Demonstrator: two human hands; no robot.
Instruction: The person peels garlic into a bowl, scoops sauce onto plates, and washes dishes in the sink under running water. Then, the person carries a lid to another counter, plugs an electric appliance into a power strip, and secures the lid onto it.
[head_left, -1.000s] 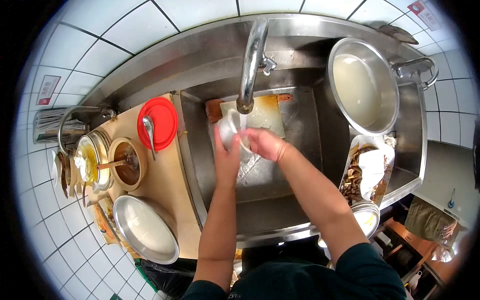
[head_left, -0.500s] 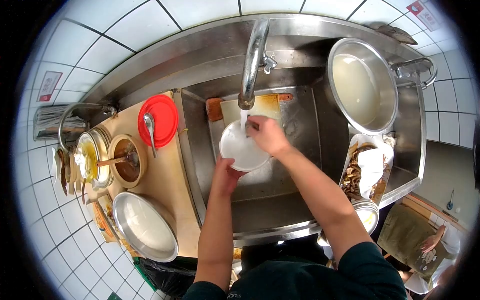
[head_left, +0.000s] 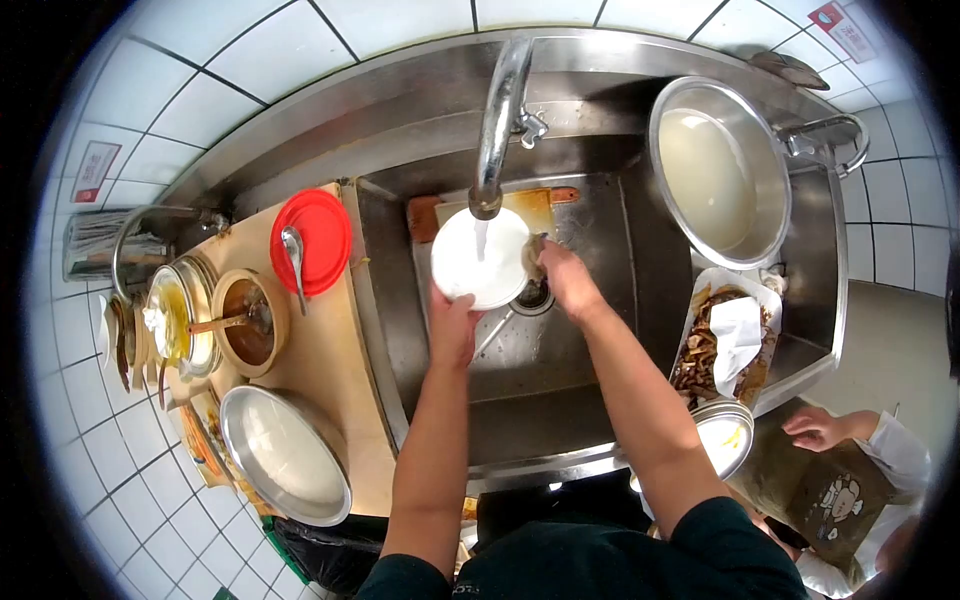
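Observation:
My left hand (head_left: 453, 325) grips the near-left rim of a white bowl (head_left: 478, 270) over the sink. Water from the faucet (head_left: 490, 160) runs down into the bowl. Against the bowl's right edge, my right hand (head_left: 568, 280) has its fingers closed on a small greyish-brown scrubbing pad (head_left: 534, 256). Part of the pad is covered by the fingers. Beyond the bowl, flat pieces with brown wooden handles (head_left: 424, 218) lie on the sink floor, partly hidden.
Right of the sink are a large metal bowl of cloudy liquid (head_left: 708, 180) and a tray of brown food (head_left: 700, 345). On the left board sit a red lid (head_left: 325, 245) with a spoon, a brown sauce pot (head_left: 250, 345) and a steel bowl (head_left: 285, 450). Another person's hand (head_left: 815, 430) shows at lower right.
My right hand has moved from inside the bowl to its right outer edge. The bowl has shifted slightly up and left, uncovering the drain. The other person has moved closer at lower right.

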